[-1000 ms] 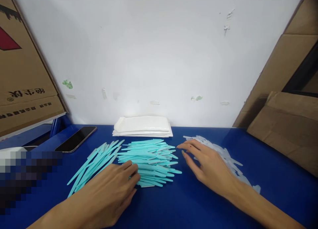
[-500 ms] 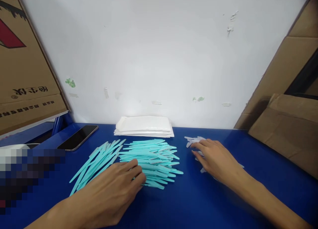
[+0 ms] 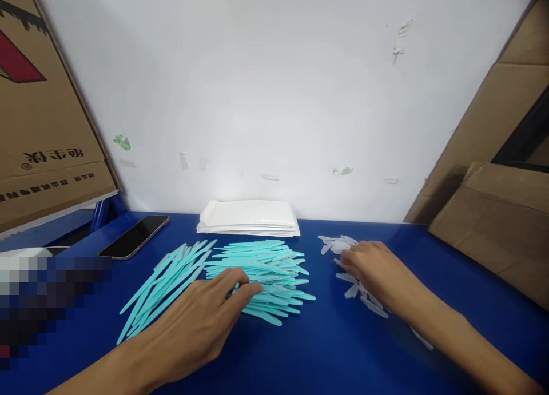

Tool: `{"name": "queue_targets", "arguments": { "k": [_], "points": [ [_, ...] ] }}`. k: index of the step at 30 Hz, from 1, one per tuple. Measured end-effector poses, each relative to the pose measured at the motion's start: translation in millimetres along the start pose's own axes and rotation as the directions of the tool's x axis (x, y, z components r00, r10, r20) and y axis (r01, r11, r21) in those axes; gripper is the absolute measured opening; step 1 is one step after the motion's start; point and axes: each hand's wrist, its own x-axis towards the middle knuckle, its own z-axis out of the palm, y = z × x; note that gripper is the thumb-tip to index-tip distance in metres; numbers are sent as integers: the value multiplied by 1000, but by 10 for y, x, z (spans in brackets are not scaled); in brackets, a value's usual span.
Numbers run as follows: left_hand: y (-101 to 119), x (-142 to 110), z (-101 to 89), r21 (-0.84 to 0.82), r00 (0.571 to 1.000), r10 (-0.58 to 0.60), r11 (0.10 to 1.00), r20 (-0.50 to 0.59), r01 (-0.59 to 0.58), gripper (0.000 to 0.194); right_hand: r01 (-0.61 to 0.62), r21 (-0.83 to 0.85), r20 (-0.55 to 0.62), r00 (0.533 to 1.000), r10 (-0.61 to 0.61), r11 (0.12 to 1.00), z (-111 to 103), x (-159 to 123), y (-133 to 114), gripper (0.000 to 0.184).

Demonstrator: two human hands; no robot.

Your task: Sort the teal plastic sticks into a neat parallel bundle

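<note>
1. Sticks, turquoise and slim (image 3: 266, 263), lie piled at six o'clock from the centre of the view; a second, slanted bundle (image 3: 175, 280) lies at eight o'clock. Likely light, fairly stiff plastic, smooth enough to slide over one another; mid-length looks the best hold.
2. Clear slips (image 3: 342, 246) are strewn at four o'clock on the blue table (image 3: 300, 355). They look thin, near weightless and slippery, so a fingertip pinch at an edge should suit.
3. Left hand (image 3: 201, 320), at seven o'clock: loosely curled over the pile's near-left side, thumb reaching across sticks; whether it grips one I cannot tell.
4. Right hand (image 3: 380, 272), at four o'clock: fingers bent inward among the slips, tips hidden; any pinch cannot be made out.
</note>
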Motion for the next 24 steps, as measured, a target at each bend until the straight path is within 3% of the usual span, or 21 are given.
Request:
{"name": "queue_targets", "arguments": {
  "k": [8,14,19,24],
  "points": [
    [-70,-19,88,87,991,-7,996,-137,19,61,115,71,-149,983,-103,991,-89,4,-193,20],
    [-52,-8,57,59,987,-4,998,-160,13,58,343,236,-282,920,-273,909,-269,-20,-451,23],
    [-31,19,38,47,983,22,999,-182,-14,55,393,378,-360,897,-258,838,-278,-46,-582,23],
    [12,36,10,38,985,39,999,-171,-33,55,427,406,-390,881,-269,808,-230,-60,-658,22]
  ]
}}
